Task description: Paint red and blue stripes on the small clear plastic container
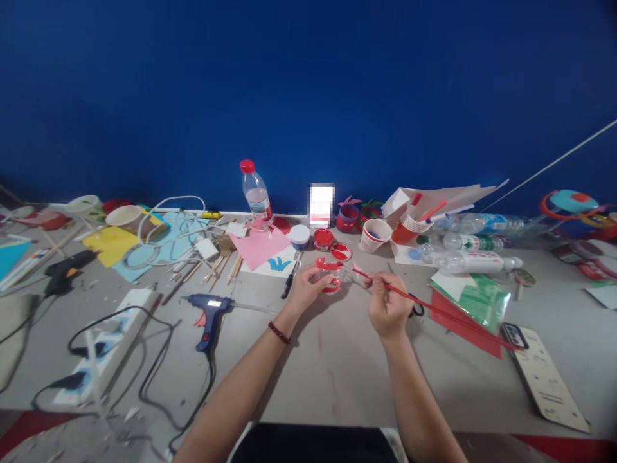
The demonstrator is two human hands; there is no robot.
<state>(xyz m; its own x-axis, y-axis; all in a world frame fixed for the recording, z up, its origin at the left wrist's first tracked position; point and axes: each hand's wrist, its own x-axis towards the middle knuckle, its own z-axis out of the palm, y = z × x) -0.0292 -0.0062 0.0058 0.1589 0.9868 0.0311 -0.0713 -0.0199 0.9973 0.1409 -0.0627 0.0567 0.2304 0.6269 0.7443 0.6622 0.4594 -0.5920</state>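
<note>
My left hand (308, 288) is closed around the side of a small clear plastic cup, which looks like a cut bottle base (332, 275) with red paint on its rim and bottom. My right hand (389, 305) pinches a thin red-handled paintbrush (360, 272), its tip pointing left at the cup's rim. Just behind the cup lies a red-stained round lid (341, 251), beside an uncovered jar of red paint (322, 240). To the right of these stands a paper cup (375, 235) with dark liquid inside.
A blue glue gun (209, 315) with a trailing cord lies left of my arm, near a white power strip (107, 347). Pink paper (263, 244) and a water bottle (258, 193) are at the back. Several plastic bottles (477, 262) and a phone (547, 376) are on the right.
</note>
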